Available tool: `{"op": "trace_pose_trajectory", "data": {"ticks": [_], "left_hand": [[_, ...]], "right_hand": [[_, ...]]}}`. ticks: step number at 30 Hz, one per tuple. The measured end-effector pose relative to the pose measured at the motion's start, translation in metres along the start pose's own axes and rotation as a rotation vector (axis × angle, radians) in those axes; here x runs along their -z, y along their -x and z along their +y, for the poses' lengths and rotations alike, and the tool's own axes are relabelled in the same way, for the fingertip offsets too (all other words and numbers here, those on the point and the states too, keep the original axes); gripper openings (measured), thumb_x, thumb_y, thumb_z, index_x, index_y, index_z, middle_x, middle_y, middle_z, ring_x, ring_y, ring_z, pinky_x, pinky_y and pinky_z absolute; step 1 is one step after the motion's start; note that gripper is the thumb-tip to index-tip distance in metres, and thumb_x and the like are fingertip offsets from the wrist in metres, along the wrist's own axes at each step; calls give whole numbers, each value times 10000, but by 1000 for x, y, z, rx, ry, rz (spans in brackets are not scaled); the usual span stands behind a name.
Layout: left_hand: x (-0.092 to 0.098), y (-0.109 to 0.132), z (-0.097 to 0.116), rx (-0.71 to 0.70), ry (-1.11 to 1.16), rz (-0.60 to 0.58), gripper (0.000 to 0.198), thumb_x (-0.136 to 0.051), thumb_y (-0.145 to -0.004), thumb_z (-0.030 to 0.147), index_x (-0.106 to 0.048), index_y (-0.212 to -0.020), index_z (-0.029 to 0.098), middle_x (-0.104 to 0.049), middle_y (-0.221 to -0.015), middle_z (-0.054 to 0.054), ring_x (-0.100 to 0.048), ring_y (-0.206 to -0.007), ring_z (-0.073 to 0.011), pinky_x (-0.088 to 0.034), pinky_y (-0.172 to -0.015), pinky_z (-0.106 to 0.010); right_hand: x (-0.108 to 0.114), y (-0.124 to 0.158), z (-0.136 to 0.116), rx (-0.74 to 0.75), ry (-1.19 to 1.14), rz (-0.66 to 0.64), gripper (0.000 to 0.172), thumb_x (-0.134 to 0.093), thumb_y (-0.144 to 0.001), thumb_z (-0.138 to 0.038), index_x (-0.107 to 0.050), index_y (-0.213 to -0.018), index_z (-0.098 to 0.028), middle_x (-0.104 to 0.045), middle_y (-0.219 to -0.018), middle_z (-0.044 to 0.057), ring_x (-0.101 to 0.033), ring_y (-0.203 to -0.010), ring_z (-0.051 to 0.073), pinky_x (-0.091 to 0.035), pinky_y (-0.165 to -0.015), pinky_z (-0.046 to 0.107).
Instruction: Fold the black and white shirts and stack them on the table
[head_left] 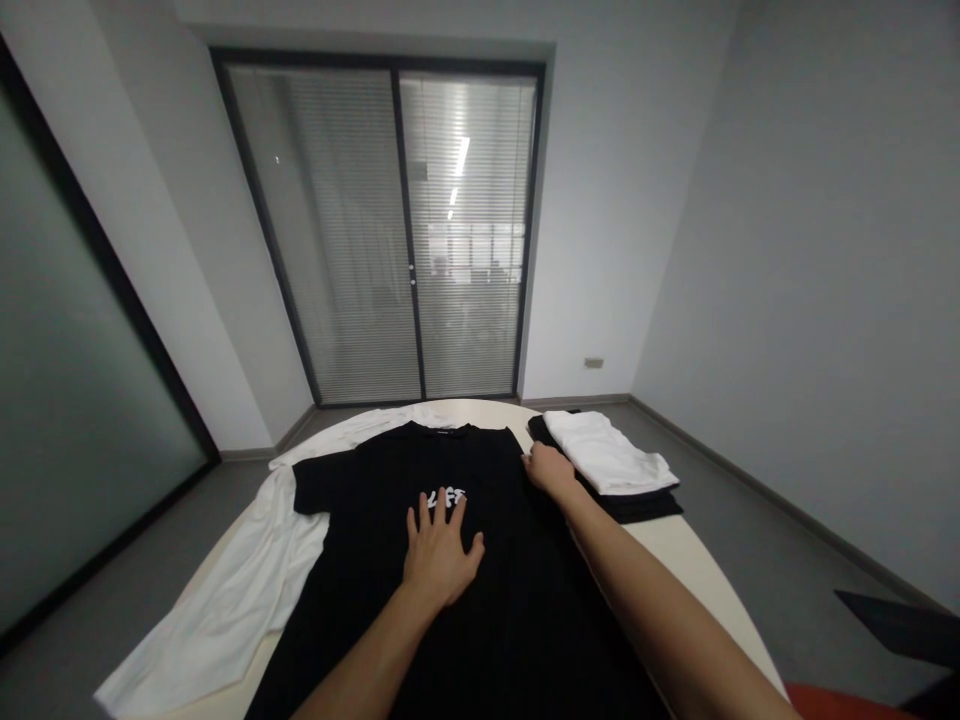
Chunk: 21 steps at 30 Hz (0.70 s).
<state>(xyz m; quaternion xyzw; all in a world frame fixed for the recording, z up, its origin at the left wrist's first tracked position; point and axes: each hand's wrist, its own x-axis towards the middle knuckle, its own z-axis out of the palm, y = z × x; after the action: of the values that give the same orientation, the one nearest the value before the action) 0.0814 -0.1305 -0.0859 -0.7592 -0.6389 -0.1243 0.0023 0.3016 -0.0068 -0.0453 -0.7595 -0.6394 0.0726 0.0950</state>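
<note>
A black T-shirt (375,570) lies spread on the table, its collar at the far side and white lettering (454,493) on the chest. My left hand (437,555) rests flat on the chest with fingers spread, covering part of the lettering. At the shirt's right shoulder edge, my right hand (549,468) is closed, its fingers pinching the black fabric. The right sleeve is not visible; the left sleeve (322,483) lies stretched out to the side.
The light round table (679,550) holds a white garment (232,600) loosely spread along its left edge. Folded black clothes (649,507) with a folded white one (604,450) on top sit at the right. Beyond stand glass doors with blinds (469,250).
</note>
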Motion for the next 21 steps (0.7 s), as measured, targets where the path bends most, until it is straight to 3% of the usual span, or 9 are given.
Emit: {"op": "trace_pose_trajectory", "data": {"ticks": [6,10,13,17,21], "left_hand": [[1,-2,0,11,19,-22,660,-436,-919,546,-445,-1500,231,-316,-1605,-126,-209,-1471,-450,-161,-1168,-614],[0,-2,-1,8,28,-4,657,-434,-916,545,-443,-1500,245,-323,-1603,-122,-220,-1472,-438,-169,-1169,-610],[-1,-3,-2,7,31,-3,661,-433,-916,556,-439,-1502,251,-324,-1603,-120,-218,-1475,-431,-164,-1174,-605],[-1,-4,-3,16,27,-18,649,-419,-926,559,-432,-1505,265,-309,-1611,-106,-212,-1481,-417,-167,-1180,-589],[0,-5,-1,31,11,-20,646,-417,-930,560,-435,-1504,265,-310,-1611,-109,-210,-1482,-416,-172,-1183,-577]], "right_hand": [[-8,-25,-14,-100,-20,-8,322,-433,-985,-221,-612,-1201,-63,-669,-1163,272,-680,-1078,316,-516,-848,395],[-11,-25,-14,-72,-20,47,348,-328,-1005,-171,-564,-1246,-85,-652,-1180,256,-677,-1065,297,-507,-851,402],[-10,-17,-12,19,-21,72,312,-402,-999,-219,-548,-1264,-145,-630,-1227,198,-664,-1063,260,-492,-862,350],[-5,4,-7,135,-5,109,361,-360,-1007,-222,-512,-1328,-157,-562,-1336,184,-572,-1200,250,-434,-968,337],[-9,36,8,270,25,-10,452,-447,-994,-395,-526,-1392,-196,-541,-1417,153,-497,-1300,287,-395,-1049,398]]}}
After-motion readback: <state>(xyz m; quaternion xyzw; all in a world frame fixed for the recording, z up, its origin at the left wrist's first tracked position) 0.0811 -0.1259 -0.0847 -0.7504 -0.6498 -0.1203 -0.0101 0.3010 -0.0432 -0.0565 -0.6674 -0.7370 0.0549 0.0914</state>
